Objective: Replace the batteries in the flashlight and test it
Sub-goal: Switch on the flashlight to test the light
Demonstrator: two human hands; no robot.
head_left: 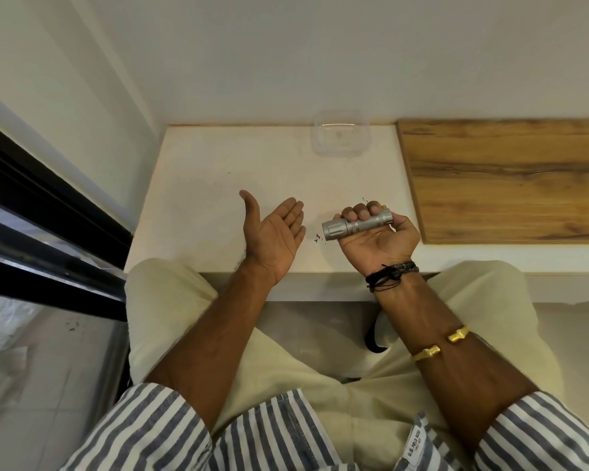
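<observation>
A silver metal flashlight [349, 227] lies across the palm of my right hand [376, 237], fingers curled over its body, its wider head end pointing left. My left hand [275, 234] is held palm up beside it, fingers spread, thumb raised, with nothing in it. A gap of bare white tabletop separates the two hands. No loose batteries are visible anywhere in view.
A clear plastic container [341, 133] stands at the back of the white table [198, 185], against the wall. A wooden board [510, 178] covers the table's right part. Small dark specks [318, 237] lie between my hands. A black-framed window [48, 212] runs along the left.
</observation>
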